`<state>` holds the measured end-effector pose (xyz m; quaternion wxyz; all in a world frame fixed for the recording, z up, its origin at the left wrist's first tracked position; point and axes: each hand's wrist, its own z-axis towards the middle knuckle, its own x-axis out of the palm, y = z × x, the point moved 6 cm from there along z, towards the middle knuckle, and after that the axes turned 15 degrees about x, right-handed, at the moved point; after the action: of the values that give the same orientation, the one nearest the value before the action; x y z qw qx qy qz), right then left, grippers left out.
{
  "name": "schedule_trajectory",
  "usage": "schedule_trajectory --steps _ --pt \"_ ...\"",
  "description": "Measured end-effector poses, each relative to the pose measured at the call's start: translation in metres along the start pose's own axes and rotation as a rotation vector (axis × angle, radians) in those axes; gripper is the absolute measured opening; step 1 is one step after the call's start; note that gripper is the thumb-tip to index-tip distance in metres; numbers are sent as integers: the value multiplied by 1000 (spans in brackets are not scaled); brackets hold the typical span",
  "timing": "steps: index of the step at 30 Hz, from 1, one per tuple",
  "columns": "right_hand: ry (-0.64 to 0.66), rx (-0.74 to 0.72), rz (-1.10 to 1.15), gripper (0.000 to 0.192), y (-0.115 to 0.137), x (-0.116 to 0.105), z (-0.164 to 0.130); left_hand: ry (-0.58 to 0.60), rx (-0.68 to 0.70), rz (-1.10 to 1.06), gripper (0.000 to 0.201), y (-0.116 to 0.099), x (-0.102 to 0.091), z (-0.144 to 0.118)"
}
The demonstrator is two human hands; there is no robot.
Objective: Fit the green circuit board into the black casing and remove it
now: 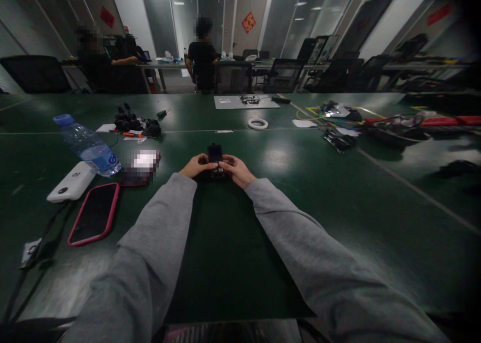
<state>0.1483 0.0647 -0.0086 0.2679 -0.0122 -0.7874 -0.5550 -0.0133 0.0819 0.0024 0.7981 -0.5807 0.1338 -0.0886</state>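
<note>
Sleeves of grey cloth run forward from the lower edge to two hands that meet on one small black device (215, 160), standing on the dark mat (225, 263) laid over the green table (338, 192). The left hand (194, 166) closes its grip on the device's left side; the right hand (237, 170) closes on the right side, fingertips curled over the lower part. So the device sits squarely between the two grips, touched by both, neither hand nearer than the other. Its long axis points away from the person, with the upper half clear above the fingers. No lettering on it can be read.

Left of the arms lies a phone with a pink case (95, 213), screen dark, and just beyond it a white power bank (71, 181) bearing a small mark too small to make out. A water bottle (87, 146) lies tilted beside that; its label shows a purple letter, perhaps a "G", no more. Farther out sit a heap of black parts (136, 124), a white tape ring (257, 123) and a grey mat (246, 102). To the right, tangled cables (398, 122). At the far desks other people sit; red paper ornaments hang on the doors, their characters unreadable.
</note>
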Motion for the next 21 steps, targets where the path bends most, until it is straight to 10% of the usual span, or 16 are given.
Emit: schedule_trajectory --steps 10,21 --pt "12 -2 3 64 0 -2 2 -36 -30 20 54 5 0 2" --pt "-21 31 146 54 1 -4 4 -305 -172 -443 74 7 8 1"
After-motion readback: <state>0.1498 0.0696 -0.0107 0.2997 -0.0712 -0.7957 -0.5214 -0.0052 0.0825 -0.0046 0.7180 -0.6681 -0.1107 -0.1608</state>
